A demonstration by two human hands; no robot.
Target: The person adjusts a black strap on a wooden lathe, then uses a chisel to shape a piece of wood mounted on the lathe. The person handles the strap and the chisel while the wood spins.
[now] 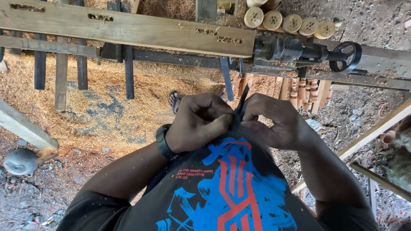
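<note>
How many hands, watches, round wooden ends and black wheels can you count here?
Bare hands: 2, left hand and right hand, both pinching a thin dark strip
Black wristwatch: 1
Round pale turned-wood ends: 6
Black metal handwheel: 1
Total: 10

Woodturning workshop: lathe (302, 52), sawdust floor (98, 110), turned spindles (290, 22).

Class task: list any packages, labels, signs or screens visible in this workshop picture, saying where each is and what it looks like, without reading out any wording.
No packages, signs or screens show.
Shirt print: on the person's black shirt, bottom centre; blue brush-like splashes with a red emblem.
Small print line: on the shirt just below the left hand; a short red patch, upside down in this view.
</note>
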